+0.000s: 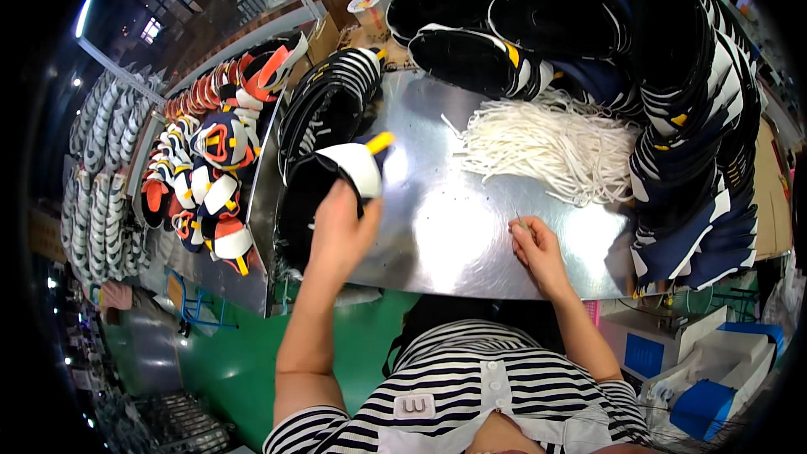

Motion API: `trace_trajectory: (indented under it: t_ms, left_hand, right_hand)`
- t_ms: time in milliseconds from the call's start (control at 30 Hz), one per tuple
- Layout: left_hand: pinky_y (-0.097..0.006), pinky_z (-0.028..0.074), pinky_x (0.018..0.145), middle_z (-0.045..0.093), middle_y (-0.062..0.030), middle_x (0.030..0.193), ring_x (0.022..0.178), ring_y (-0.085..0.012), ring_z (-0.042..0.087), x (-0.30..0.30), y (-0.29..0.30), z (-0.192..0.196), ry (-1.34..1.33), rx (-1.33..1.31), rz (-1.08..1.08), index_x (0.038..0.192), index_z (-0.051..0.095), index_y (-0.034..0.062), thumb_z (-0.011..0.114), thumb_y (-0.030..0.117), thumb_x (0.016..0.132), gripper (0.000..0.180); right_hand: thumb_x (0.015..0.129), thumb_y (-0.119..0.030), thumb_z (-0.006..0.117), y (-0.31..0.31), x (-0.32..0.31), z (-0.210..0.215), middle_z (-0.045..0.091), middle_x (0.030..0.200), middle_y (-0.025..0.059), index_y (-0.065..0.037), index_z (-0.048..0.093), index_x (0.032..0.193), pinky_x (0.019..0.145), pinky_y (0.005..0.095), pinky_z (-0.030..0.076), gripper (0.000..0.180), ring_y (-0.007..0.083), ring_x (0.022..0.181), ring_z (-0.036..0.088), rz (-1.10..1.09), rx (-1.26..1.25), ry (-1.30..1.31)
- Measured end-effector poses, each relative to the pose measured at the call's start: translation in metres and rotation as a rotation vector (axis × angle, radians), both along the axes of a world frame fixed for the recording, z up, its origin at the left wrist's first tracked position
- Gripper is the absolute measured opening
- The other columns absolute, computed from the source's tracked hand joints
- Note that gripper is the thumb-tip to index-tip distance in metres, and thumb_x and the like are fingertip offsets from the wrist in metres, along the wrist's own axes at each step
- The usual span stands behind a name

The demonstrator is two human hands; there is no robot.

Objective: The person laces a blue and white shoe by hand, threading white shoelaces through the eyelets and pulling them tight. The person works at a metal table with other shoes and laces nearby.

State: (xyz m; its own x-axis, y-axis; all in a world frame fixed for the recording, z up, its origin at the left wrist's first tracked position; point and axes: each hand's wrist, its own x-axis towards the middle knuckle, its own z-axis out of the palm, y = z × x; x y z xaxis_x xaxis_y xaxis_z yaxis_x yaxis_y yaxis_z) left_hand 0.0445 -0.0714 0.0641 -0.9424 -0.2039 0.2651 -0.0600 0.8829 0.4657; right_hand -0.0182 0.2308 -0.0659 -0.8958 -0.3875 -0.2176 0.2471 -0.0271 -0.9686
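Note:
My left hand [340, 231] grips a black and white shoe upper [336, 170] with a yellow tab, at the left edge of the shiny metal table [445, 227]. It lies on top of a stack of similar black uppers [324, 109]. My right hand [534, 248] rests on the table near its front edge, fingers pinched on a thin small tool or lace end [519, 220] that is too small to identify. A heap of white laces [546, 147] lies behind my right hand.
Large piles of black, white and navy uppers [689, 118] fill the back and right of the table. Orange, white and navy uppers [214, 168] lie on a lower surface to the left. A cup with a red straw [366, 2] stands at the back. Blue and white machine [672, 361] at lower right.

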Motion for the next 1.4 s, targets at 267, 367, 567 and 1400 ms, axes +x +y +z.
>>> trace_trajectory:
  t_ms: [267, 367, 567, 1400]
  left_hand:
    - [-0.045, 0.057, 0.076, 0.053, -0.0306, 0.13, 0.089, -0.0417, 0.067, -0.171, -0.151, -0.115, -0.06, -0.449, 0.516, 0.12, 0.054, -0.0076, 0.06, 0.011, 0.086, 0.039]
    - [-0.05, 0.047, 0.096, 0.043, -0.0383, 0.135, 0.11, -0.0517, 0.055, -0.161, -0.118, -0.125, 0.088, -0.289, 0.282, 0.135, 0.042, -0.012, 0.067, 0.022, 0.083, 0.067]
    - [-0.042, 0.05, 0.089, 0.052, -0.0209, 0.13, 0.104, -0.0361, 0.061, -0.162, 0.005, -0.056, 0.291, -0.016, -0.153, 0.131, 0.052, -0.0013, 0.069, 0.013, 0.086, 0.05]
    - [-0.035, 0.055, 0.083, 0.068, -0.014, 0.101, 0.091, -0.0235, 0.068, -0.023, 0.056, -0.089, 0.287, 0.942, -0.599, 0.105, 0.062, 0.0004, 0.079, 0.029, 0.079, 0.042]
  right_hand:
    - [0.091, -0.019, 0.069, 0.003, 0.015, -0.014, 0.069, 0.086, 0.0131, -0.003, 0.066, 0.107, 0.062, 0.0274, 0.05, 0.023, 0.0171, 0.068, 0.065, 0.084, 0.406, 0.548]
    - [0.089, -0.017, 0.071, 0.008, 0.009, -0.009, 0.069, 0.085, 0.0145, -0.003, 0.067, 0.105, 0.058, 0.0294, 0.05, 0.021, 0.0227, 0.064, 0.066, 0.025, 0.357, 0.472]
    - [0.088, -0.016, 0.072, 0.009, 0.007, -0.01, 0.068, 0.08, 0.0129, -0.002, 0.068, 0.102, 0.057, 0.0297, 0.049, 0.02, 0.0225, 0.061, 0.065, 0.023, 0.357, 0.515]
    - [0.097, -0.013, 0.06, 0.039, -0.011, 0.0, 0.059, 0.08, 0.001, -0.006, 0.056, 0.104, 0.05, 0.0166, 0.03, 0.011, 0.0033, 0.056, 0.044, -0.253, -0.208, 0.017]
